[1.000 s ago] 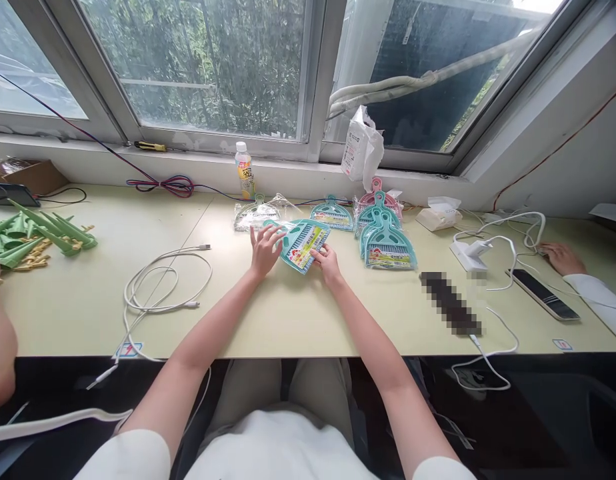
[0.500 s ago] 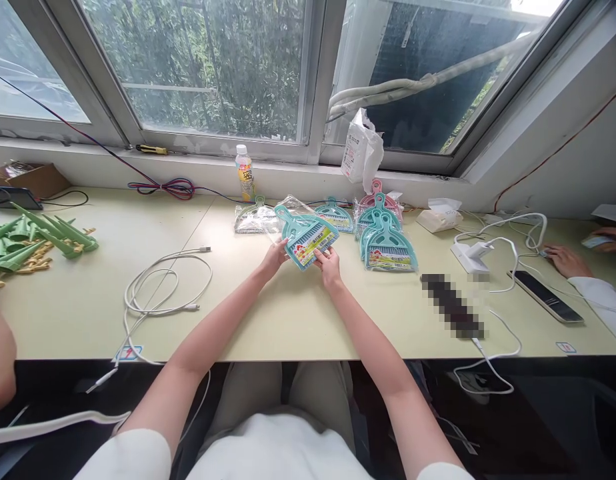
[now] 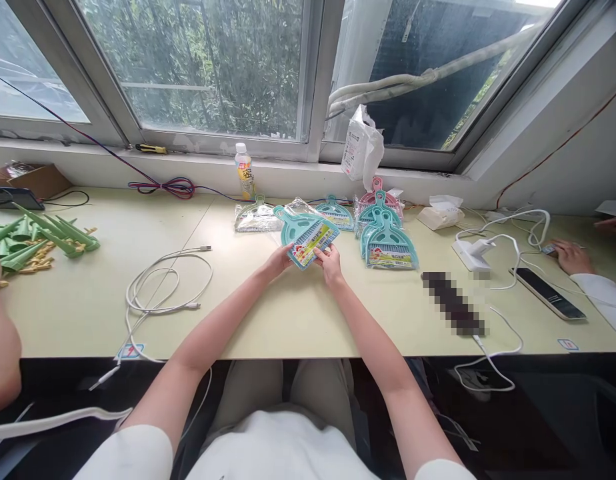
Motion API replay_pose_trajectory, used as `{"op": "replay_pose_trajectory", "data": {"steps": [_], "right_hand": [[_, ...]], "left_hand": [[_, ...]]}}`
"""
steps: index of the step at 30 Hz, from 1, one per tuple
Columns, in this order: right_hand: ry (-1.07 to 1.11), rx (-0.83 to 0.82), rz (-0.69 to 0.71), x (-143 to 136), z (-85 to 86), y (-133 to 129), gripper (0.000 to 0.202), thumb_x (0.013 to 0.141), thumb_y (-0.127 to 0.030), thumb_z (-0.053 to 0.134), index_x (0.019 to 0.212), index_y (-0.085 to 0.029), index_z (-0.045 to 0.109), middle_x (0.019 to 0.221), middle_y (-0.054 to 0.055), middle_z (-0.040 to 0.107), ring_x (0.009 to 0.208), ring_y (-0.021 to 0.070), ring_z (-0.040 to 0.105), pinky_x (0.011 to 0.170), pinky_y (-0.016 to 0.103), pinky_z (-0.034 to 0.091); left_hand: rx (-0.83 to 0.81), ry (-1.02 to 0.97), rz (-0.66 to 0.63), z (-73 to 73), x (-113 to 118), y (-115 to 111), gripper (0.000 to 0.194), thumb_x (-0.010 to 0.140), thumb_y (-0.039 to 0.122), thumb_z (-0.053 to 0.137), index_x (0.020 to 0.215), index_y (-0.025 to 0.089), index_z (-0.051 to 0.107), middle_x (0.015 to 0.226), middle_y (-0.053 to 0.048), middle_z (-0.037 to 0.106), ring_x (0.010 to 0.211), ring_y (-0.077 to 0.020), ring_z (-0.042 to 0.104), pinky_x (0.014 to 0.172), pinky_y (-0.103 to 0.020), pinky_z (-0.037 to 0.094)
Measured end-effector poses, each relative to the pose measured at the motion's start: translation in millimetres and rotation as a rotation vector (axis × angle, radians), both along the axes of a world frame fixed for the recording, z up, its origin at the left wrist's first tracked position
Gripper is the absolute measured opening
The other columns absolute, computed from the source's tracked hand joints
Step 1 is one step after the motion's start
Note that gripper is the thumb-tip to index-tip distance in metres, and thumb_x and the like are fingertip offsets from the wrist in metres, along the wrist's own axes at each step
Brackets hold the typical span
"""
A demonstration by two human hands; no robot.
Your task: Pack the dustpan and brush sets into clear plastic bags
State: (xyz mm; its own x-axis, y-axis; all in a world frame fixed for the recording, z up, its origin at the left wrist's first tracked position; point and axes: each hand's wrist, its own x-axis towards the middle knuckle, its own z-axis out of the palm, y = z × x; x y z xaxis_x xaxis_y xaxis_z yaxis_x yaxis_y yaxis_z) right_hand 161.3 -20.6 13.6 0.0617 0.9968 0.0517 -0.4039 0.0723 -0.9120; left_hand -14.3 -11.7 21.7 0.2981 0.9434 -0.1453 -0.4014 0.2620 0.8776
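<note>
Between both hands is a teal mini dustpan and brush set [image 3: 299, 230] in a clear plastic bag, tilted with its handle to the upper left. My left hand [image 3: 279, 261] is closed on its lower left edge. On the lower right edge, my right hand [image 3: 331, 264] pinches it beside the yellow and blue label. Further right stand similar bagged teal sets [image 3: 389, 243], with a pink one [image 3: 377, 193] behind them. Two more bagged sets lie beyond the held one, a pale green one [image 3: 258, 217] and a teal one [image 3: 335, 213].
Left on the table are a coiled white cable [image 3: 161, 290] and green cone-shaped pieces [image 3: 63, 235]. A bottle [image 3: 245, 173] stands by the window. To the right are a tissue pack [image 3: 441, 213], a power strip [image 3: 471, 256], a phone [image 3: 549, 293] and another person's hand [image 3: 572, 257].
My left hand has slid slightly down and right along the edge of the dustpan set. The set itself stays in nearly the same place. The other person's hand at right has shifted a little.
</note>
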Motion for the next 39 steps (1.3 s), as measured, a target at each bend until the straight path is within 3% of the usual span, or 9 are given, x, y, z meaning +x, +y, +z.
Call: {"op": "replay_pose_trajectory", "data": {"steps": [5, 7, 12, 18, 23, 29, 31, 36, 39], "right_hand": [[0.012, -0.008, -0.057, 3.5, -0.5, 1.6, 0.045, 0.067, -0.031, 0.08, 0.103, -0.021, 0.054, 0.09, 0.002, 0.073, 0.084, 0.0209, 0.072, 0.081, 0.04, 0.062], [0.018, -0.007, -0.072, 3.1, -1.0, 1.6, 0.045, 0.067, -0.031, 0.079, 0.103, -0.02, 0.054, 0.09, 0.003, 0.073, 0.084, 0.0209, 0.072, 0.081, 0.039, 0.062], [0.041, -0.01, -0.082, -2.3, -0.4, -0.6, 0.044, 0.067, -0.028, 0.078, 0.103, -0.021, 0.052, 0.093, 0.004, 0.073, 0.089, 0.0216, 0.072, 0.082, 0.039, 0.061], [0.035, -0.029, -0.112, -5.2, -1.1, -3.0, 0.041, 0.068, -0.028, 0.076, 0.101, -0.02, 0.052, 0.092, 0.004, 0.072, 0.087, 0.0209, 0.072, 0.081, 0.038, 0.061], [0.026, -0.044, -0.143, -3.3, -2.3, -2.7, 0.039, 0.069, -0.027, 0.074, 0.101, -0.021, 0.052, 0.092, 0.003, 0.071, 0.086, 0.0199, 0.071, 0.079, 0.036, 0.061], [0.054, -0.053, -0.185, -2.0, -1.6, -1.9, 0.037, 0.069, -0.026, 0.073, 0.099, -0.021, 0.052, 0.095, 0.004, 0.071, 0.086, 0.0192, 0.07, 0.079, 0.035, 0.061], [0.056, -0.058, -0.19, -2.2, -1.7, -1.6, 0.038, 0.069, -0.025, 0.073, 0.101, -0.021, 0.051, 0.095, 0.004, 0.071, 0.088, 0.0196, 0.07, 0.081, 0.036, 0.061], [0.007, -0.051, -0.162, -6.1, -3.2, -2.3, 0.042, 0.069, -0.027, 0.073, 0.103, -0.022, 0.05, 0.093, 0.003, 0.071, 0.091, 0.0207, 0.07, 0.085, 0.039, 0.06], [-0.016, -0.045, -0.151, -9.4, -3.9, -3.6, 0.042, 0.069, -0.028, 0.073, 0.102, -0.022, 0.049, 0.092, 0.003, 0.07, 0.09, 0.0206, 0.07, 0.084, 0.039, 0.06]], "left_hand": [[0.026, 0.013, -0.259, 0.3, 5.2, -8.1, 0.043, 0.093, 0.044, 0.058, 0.124, 0.015, 0.065, 0.121, -0.013, 0.071, 0.105, -0.0257, 0.07, 0.094, -0.037, 0.055], [0.018, 0.009, -0.289, 0.8, 8.5, -9.9, 0.047, 0.093, 0.049, 0.057, 0.125, 0.015, 0.064, 0.123, -0.014, 0.07, 0.105, -0.0268, 0.07, 0.094, -0.038, 0.055], [0.108, 0.061, -0.082, 1.3, 14.1, -10.6, 0.054, 0.087, 0.048, 0.065, 0.13, 0.017, 0.06, 0.127, -0.015, 0.067, 0.106, -0.0291, 0.069, 0.084, -0.038, 0.06], [0.151, 0.172, 0.087, -1.2, 24.6, -18.5, 0.066, 0.073, 0.027, 0.079, 0.132, 0.02, 0.052, 0.133, -0.014, 0.063, 0.113, -0.0298, 0.066, 0.093, -0.046, 0.057], [0.147, 0.172, 0.028, 4.9, 29.6, -27.6, 0.071, 0.075, 0.029, 0.079, 0.137, 0.023, 0.046, 0.137, -0.014, 0.06, 0.11, -0.0298, 0.067, 0.093, -0.049, 0.057], [0.081, 0.18, -0.093, 4.0, 34.2, -27.8, 0.059, 0.088, 0.045, 0.064, 0.14, 0.023, 0.046, 0.135, -0.015, 0.061, 0.107, -0.0277, 0.068, 0.095, -0.048, 0.055], [0.064, 0.179, 0.007, 0.9, 35.5, -25.2, 0.067, 0.087, 0.043, 0.066, 0.144, 0.023, 0.038, 0.14, -0.016, 0.057, 0.111, -0.0286, 0.067, 0.094, -0.047, 0.055], [0.213, 0.302, 0.361, -3.3, 32.3, -22.0, 0.114, 0.073, 0.023, 0.079, 0.156, 0.025, 0.002, 0.153, -0.015, 0.042, 0.134, -0.0288, 0.051, 0.109, -0.044, 0.044], [0.333, 0.361, 0.484, -1.0, 30.9, -27.7, 0.113, 0.073, 0.024, 0.079, 0.157, 0.03, 0.003, 0.16, -0.012, 0.031, 0.146, -0.0279, 0.035, 0.116, -0.041, 0.035]]}}
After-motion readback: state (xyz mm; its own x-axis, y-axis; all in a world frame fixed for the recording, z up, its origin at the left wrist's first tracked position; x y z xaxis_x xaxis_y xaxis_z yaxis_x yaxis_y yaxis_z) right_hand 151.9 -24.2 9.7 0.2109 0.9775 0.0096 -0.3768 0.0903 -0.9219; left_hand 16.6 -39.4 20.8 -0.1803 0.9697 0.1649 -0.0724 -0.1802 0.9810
